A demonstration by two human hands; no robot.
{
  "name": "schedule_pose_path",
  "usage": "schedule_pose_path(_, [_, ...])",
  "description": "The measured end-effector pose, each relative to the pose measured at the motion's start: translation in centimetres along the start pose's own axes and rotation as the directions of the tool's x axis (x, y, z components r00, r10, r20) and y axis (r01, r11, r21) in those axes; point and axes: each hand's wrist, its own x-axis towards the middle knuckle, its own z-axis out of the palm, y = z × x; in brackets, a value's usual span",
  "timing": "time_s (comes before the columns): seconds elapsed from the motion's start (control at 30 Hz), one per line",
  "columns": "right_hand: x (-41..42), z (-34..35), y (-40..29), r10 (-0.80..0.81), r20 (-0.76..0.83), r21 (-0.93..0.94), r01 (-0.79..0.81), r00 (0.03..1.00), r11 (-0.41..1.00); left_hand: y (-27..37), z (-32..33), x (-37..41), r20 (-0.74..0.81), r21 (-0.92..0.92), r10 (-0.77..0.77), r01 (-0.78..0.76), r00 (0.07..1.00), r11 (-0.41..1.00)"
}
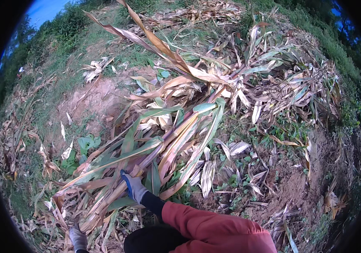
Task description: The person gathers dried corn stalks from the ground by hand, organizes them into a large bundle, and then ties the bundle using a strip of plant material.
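Observation:
A bundle of cut corn stalks (pixel 171 139) with long, partly dried leaves lies slantwise before me. My right hand (pixel 135 188), in a white and blue work glove, grips the stalks near their lower end; leaves cover part of the grasp. At the bottom left is my left hand (pixel 78 237), also gloved, beside the lower end of the bundle. Its fingers are partly hidden, so I cannot tell whether it holds anything. Pale dry husks (pixel 208 177) lie on the ground to the right of the bundle.
A heap of dry corn stalks and leaves (pixel 294 85) lies at the upper right. Bare reddish soil (pixel 95 98) shows left of the bundle. Green weeds (pixel 87 144) grow close by, and bushes (pixel 63 28) line the field's far edge. My dark-clad knee (pixel 155 238) is below.

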Motion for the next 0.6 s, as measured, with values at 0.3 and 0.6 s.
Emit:
schedule_pose_path(0.3, [-4.7,3.8,-2.3,-0.185,0.028,-0.161,0.187,0.982,0.969,-2.4,5.7,1.2,-0.112,-0.098,-0.073,0.062,0.991,0.993])
schedule_pose_path(0.6, [5.8,-0.1,1.9,-0.192,-0.023,-0.012,0.192,0.981,0.981,0.0,4.2,1.3,0.052,0.074,-0.113,0.109,0.992,0.991])
